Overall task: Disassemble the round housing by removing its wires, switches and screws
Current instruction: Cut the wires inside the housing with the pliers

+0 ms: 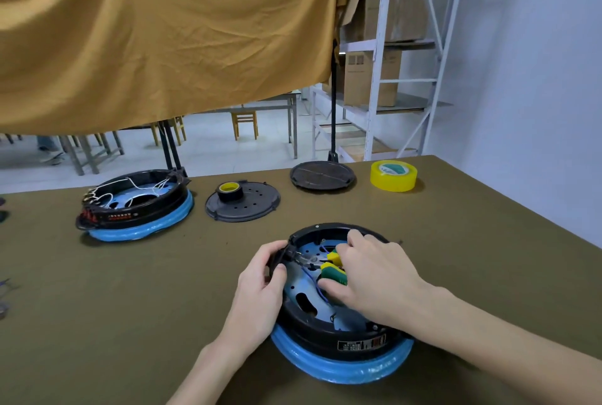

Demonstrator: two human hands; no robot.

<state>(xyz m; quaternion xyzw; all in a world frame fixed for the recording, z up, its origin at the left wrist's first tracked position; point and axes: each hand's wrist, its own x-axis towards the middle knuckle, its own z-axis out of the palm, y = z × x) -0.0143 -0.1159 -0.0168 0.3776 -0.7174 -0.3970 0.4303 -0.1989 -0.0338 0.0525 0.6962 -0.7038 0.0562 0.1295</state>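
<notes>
Round housing (338, 336), black on a blue ring, sits on the olive worktop (130, 307) right before me. My left hand (260, 287) grips its left rim, fingers curled around it. My right hand (374, 277), inside the housing, holds green-and-yellow-handled pliers (332, 269) beside a blue wire (313, 281).

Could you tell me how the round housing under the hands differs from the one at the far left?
The near housing holds a few blue wires; the far housing is full of white ones. The left hand grips the near rim and the right hand works pliers inside it; the far one lies untouched. Both are black, on blue rings.
</notes>
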